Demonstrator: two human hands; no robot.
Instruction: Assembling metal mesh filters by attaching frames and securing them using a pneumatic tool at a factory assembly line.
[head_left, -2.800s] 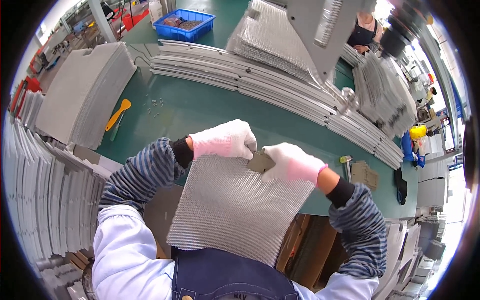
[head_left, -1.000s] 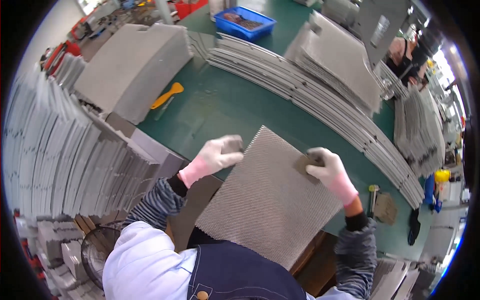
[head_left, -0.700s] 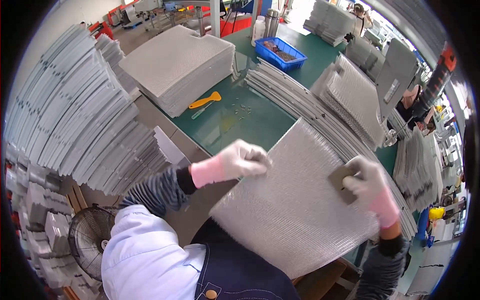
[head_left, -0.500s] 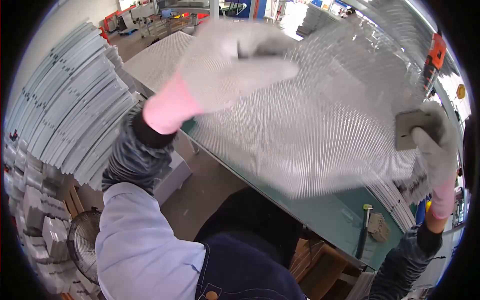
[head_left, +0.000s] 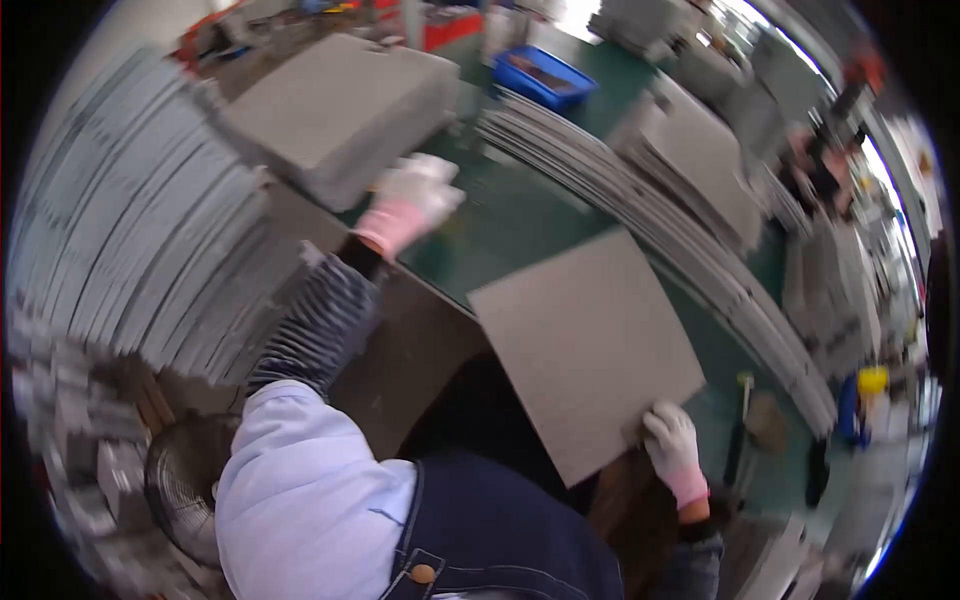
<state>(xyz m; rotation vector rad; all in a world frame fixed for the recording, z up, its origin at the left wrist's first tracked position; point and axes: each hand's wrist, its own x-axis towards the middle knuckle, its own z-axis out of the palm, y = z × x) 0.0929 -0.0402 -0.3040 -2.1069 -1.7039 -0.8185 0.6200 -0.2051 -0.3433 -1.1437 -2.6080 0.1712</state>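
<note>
A flat grey square panel (head_left: 590, 350) lies slanted at the table's near edge, one corner jutting over it. At the panel's lower right edge is my right hand (head_left: 672, 448), in a white glove with a pink cuff. Its fingers are closed round a small grey block (head_left: 632, 432), mostly hidden and blurred, against the panel. My left hand (head_left: 415, 200), gloved alike, is raised over the far left of the table beside a stack of grey panels (head_left: 340, 110). Its fingers are somewhat apart, blurred, with nothing seen in them.
A long row of thin grey strips (head_left: 660, 215) crosses the green table (head_left: 440, 260). Beyond it are more panels (head_left: 690, 150) and a blue bin (head_left: 545, 78). A hammer (head_left: 740, 425) lies at right beside another block (head_left: 768, 422). Tall panel stacks (head_left: 130, 210) and a fan (head_left: 185, 490) stand at left.
The blurred sheet that filled the middle is gone from there; a grey square panel now lies nearer me. My right hand came inward and nearer with its block; my left hand moved down and left.
</note>
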